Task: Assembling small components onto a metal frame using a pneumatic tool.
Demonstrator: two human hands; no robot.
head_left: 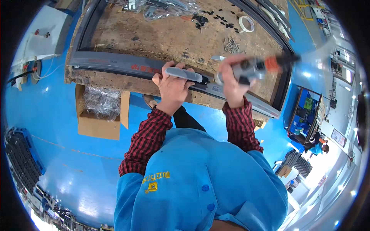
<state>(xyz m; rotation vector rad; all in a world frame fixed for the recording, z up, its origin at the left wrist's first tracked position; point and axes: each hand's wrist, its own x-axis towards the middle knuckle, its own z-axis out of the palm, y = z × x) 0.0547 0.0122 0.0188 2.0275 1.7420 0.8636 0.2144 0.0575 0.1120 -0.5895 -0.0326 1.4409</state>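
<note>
My left hand (171, 86) is closed around a silver-grey window handle (183, 74) with a black end, keeping it against the near bar of a dark grey metal frame (115, 61). In my right hand (234, 84) is a power screwdriver (252, 68), grey with an orange band and a black rear end, partly smeared by motion. Its front end points left, toward the black end of the handle; whether they touch I cannot tell. The frame lies flat on a worn wooden workbench (154, 38).
On the bench are loose screws (231, 46), a roll of tape (246, 24), small black parts (199, 20) and clear plastic bags (169, 8). A cardboard box (98, 129) with plastic wrap stands below the bench's near edge. A rack (304, 111) and another person (319, 148) are off to the right.
</note>
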